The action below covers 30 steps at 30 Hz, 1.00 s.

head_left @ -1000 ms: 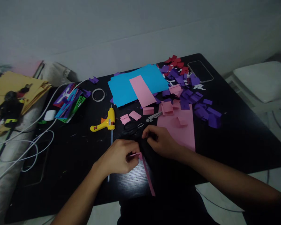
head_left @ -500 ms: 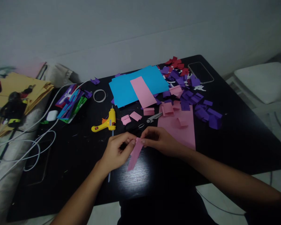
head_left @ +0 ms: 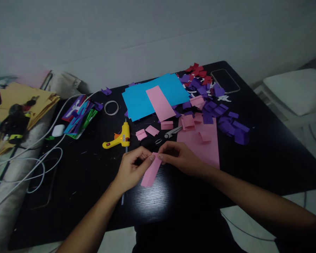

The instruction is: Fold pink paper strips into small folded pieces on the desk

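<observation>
A pink paper strip [head_left: 150, 174] is pinched at its upper end between my two hands, its lower end hanging toward me over the table. My left hand [head_left: 133, 167] grips its left edge between thumb and forefinger. The right edge is held the same way by my right hand [head_left: 179, 156]. Just beyond my hands lie scissors [head_left: 171, 133], their dark handles partly hidden. Several small folded pink paper pieces [head_left: 167, 125] rest around them. A larger pink sheet [head_left: 209, 153] lies beside my right hand, with pink pieces on it.
A yellow glue gun [head_left: 121, 137] with a glue stick stands left of the scissors. Behind are blue sheets [head_left: 139, 102] with a pink strip [head_left: 160, 103] on top. Purple pieces [head_left: 228, 126], a phone [head_left: 225, 80], a tape ring [head_left: 111, 108] and white cables [head_left: 61, 154] surround the work area.
The pink strip's lower end has swung up slightly and turned, showing more of its face. Both hands keep their pinch in nearly the same place.
</observation>
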Available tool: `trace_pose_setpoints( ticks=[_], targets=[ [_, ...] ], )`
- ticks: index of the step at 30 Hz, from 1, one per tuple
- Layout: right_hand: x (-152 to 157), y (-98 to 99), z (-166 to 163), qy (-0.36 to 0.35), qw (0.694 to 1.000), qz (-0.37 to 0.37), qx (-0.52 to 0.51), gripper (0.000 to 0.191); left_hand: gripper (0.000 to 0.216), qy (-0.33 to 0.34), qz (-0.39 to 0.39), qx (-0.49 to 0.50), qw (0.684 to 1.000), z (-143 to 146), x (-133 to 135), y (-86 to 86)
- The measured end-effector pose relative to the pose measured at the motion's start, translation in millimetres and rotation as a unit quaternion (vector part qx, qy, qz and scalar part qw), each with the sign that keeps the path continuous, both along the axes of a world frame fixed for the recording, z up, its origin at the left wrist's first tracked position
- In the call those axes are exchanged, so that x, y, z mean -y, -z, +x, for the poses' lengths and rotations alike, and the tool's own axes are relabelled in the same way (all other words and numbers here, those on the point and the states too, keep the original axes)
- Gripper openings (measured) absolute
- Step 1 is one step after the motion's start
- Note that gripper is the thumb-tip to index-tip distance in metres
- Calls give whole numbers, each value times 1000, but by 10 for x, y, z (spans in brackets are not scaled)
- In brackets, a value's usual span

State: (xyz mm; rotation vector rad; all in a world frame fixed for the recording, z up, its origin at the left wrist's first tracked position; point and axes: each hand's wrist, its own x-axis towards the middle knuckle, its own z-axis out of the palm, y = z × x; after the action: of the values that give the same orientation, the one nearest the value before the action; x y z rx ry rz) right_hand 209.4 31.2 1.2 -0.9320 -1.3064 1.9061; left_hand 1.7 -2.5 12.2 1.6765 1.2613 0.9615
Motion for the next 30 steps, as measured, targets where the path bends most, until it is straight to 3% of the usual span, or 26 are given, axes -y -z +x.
trace_pose_setpoints(
  ticks=[14, 30],
  targets=[
    [-2, 37, 5, 9, 999, 50, 17, 17, 27, 40, -58, 15, 997, -13, -15, 14],
    [-5, 34, 10, 46, 999, 12, 2, 25, 28, 54, -72, -4, 996, -29, -23, 14]
  ],
)
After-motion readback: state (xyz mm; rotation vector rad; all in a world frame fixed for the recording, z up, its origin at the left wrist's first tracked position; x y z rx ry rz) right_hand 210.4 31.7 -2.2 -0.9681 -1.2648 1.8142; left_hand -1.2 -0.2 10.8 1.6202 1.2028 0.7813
